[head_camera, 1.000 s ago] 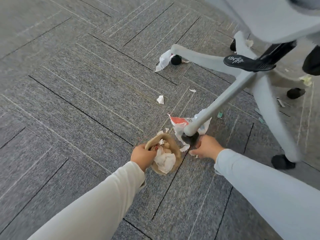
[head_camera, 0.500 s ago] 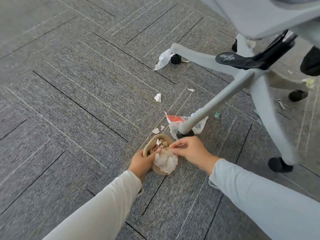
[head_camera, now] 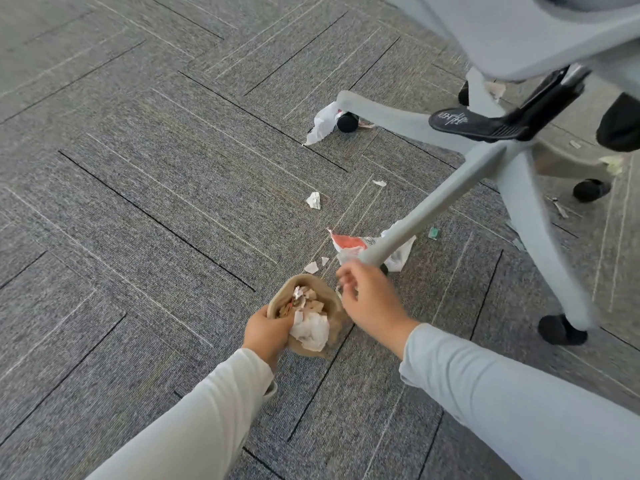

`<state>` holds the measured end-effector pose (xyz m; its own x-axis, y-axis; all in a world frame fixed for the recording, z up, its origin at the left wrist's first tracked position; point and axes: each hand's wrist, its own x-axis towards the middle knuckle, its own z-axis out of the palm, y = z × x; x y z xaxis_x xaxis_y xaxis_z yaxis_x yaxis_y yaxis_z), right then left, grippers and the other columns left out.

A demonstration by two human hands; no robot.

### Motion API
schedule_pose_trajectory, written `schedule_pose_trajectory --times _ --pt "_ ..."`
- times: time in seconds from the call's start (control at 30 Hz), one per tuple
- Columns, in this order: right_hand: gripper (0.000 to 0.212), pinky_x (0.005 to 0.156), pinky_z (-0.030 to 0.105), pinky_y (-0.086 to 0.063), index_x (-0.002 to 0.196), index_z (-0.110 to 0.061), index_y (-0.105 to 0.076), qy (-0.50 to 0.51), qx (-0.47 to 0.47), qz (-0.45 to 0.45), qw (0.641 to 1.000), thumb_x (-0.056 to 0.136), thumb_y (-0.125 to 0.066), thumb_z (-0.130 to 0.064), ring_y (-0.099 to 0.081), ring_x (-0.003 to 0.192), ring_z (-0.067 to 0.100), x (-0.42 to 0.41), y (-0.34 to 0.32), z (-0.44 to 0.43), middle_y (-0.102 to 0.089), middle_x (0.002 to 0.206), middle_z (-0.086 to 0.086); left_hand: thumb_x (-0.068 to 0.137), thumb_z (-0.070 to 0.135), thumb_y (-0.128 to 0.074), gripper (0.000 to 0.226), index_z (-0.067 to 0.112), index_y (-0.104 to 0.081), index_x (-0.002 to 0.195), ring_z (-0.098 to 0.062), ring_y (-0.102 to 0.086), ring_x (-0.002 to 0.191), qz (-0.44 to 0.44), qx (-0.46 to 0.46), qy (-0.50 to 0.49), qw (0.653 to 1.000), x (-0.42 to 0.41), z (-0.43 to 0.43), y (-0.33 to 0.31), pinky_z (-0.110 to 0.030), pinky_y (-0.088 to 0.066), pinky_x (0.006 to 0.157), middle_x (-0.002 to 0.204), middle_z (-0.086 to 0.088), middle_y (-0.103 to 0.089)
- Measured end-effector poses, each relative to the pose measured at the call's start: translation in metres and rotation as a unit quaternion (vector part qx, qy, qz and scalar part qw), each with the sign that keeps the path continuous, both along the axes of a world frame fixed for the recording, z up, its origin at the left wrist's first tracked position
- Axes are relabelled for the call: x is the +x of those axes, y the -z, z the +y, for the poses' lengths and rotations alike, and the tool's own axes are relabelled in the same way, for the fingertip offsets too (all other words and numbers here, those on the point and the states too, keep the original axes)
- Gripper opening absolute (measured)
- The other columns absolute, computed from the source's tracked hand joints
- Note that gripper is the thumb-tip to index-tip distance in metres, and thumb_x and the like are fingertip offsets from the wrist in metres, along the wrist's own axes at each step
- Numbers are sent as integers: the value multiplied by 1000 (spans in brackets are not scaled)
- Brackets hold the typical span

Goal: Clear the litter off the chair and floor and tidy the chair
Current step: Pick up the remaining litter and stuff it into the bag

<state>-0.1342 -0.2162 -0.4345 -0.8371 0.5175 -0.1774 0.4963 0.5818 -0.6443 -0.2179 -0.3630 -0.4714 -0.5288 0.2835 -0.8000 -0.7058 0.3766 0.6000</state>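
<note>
My left hand (head_camera: pixel 266 329) grips the rim of a brown paper bag (head_camera: pixel 334 329) that stands on the carpet, full of crumpled white tissue and paper scraps. My right hand (head_camera: pixel 369 296) hovers just right of the bag's mouth with fingers loosely apart and nothing visible in them. A red-and-white wrapper (head_camera: pixel 349 242) lies under the nearest leg (head_camera: pixel 433 213) of the grey office chair. Two small white scraps (head_camera: pixel 313 267) lie just beyond the bag. Another scrap (head_camera: pixel 314 200) lies farther out, and a white wrapper (head_camera: pixel 323 124) is caught by a far castor.
The chair's five-star base spreads over the right half of the view, with black castors (head_camera: pixel 561 329) and a black lever (head_camera: pixel 464 123). Small bits of litter (head_camera: pixel 433 233) lie among the legs. Grey carpet tiles (head_camera: pixel 138 202) fill the left.
My right hand went from the floor by the castor to the bag's mouth, then lifted off to the bag's right side. The left hand kept hold of the bag.
</note>
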Motion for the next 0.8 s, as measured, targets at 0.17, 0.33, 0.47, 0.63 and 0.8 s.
schedule_pose_trajectory --times 0.17,0.33,0.47,0.63,0.8 --pt "31 98 43 -34 117 -13 -53 -21 283 -111 952 90 -42 -19 -41 119 24 -9 -1 70 -54 126 6 80 -6 -61 21 11 -59 91 -28 -65 80 -13 1 -3 1000 -8 -5 2 -35 -56 66 90 -12 -67" --pt "29 99 46 -27 104 -16 -60 -88 360 -158 915 89 -37 -26 -46 118 22 -2 8 87 -62 115 3 79 -6 -62 24 6 -62 100 -32 -67 88 -10 8 15 1000 -8 -1 -3 -44 -57 80 95 -16 -69" --pt "22 83 43 -33 88 -12 -59 -76 390 -147 906 85 -43 -28 -51 97 27 9 7 89 -63 97 7 79 -2 -64 19 13 -62 91 -30 -68 85 20 -11 16 1000 -13 1 -6 -44 -58 78 91 -13 -70" --pt "24 83 40 -31 92 -12 -57 -63 396 -228 887 84 -42 -30 -47 94 28 38 6 97 -60 99 7 78 0 -64 18 13 -61 91 -31 -68 87 44 -28 28 998 -11 5 -7 -47 -56 82 93 -14 -70" --pt "33 89 40 -36 114 -20 -46 -61 333 -277 899 86 -42 -38 -45 106 28 36 12 101 -50 122 6 78 4 -65 15 15 -59 87 -32 -67 87 48 -26 30 998 -4 10 -10 -49 -56 82 94 -15 -69"
